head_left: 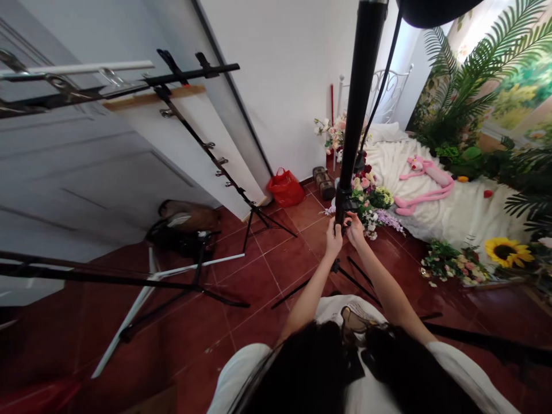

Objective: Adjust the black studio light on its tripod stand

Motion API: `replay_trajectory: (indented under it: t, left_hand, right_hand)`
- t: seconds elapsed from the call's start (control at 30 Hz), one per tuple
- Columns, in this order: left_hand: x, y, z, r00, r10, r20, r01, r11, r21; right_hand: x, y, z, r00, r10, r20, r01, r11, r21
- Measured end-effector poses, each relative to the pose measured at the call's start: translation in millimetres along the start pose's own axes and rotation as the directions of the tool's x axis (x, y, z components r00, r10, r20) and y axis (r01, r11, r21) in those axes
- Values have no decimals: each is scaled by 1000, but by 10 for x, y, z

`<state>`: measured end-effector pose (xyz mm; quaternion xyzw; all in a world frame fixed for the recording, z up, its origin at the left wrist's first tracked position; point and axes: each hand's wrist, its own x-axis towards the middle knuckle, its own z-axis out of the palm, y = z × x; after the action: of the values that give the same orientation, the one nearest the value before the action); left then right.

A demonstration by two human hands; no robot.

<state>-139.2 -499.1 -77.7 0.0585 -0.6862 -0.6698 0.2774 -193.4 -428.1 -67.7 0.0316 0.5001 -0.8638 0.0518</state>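
A black light stand (359,98) rises upright in front of me, its pole running up past the top of the view. My left hand (333,238) is wrapped around the pole just below a black collar (345,201). On the other side, my right hand (355,231) has its fingers closed at a small dark knob (348,222) on the stand. From above hangs a black cable (385,72) along the pole. A dark rounded lamp head (435,10) is partly cut off at the top edge. The stand's legs (353,276) spread on the red tiles below my hands.
To the left are a black stand with clips (194,129), white boards (215,138) and tripod legs (219,296). A red bag (286,187) sits by the wall. On the right, a pink plush toy (431,172) lies on a white blanket (468,210) among artificial flowers (382,196).
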Motion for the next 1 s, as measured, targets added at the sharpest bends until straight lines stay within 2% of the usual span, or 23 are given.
replay_trajectory:
  t: [0.23,0.5,0.6,0.7,0.8,0.87,0.93,0.97,1.0]
  left_hand:
    - [-8,46,4,1000,3,22,-2,999,-32]
    - [-26,69,-33,999,-33,26,33,999,-8]
    - [-51,116,-19,999,-44,15,44,999,13]
    - [-132,104,-6,999,-38,-23,39,998,46]
    - [-317,-44,-43,998,-31,-59,37,994,101]
    - [-500,-226,-100,995,-75,-70,84,986,143]
    - [-704,-447,-161,978,-193,-77,204,961,187]
    - [-803,-558,-181,954,-294,-63,301,930,210]
    - [-894,-663,-189,911,-412,-28,408,885,224]
  right_hand:
    - [-55,-98,107,991,40,-126,-56,991,-122]
    - [-23,-125,139,960,86,-265,-152,960,-236]
    - [20,-139,128,955,111,-277,-188,944,-270]
    - [34,-156,66,954,224,-200,-267,937,-225]
    - [-64,-155,-140,939,326,-112,-338,935,-108]
    - [-207,-142,-389,927,362,-103,-367,929,-40]
    - [-394,-129,-712,903,408,-136,-409,912,28]
    - [-497,-124,-891,882,433,-184,-427,901,73]
    - [-603,-123,-1075,868,436,-238,-417,900,128]
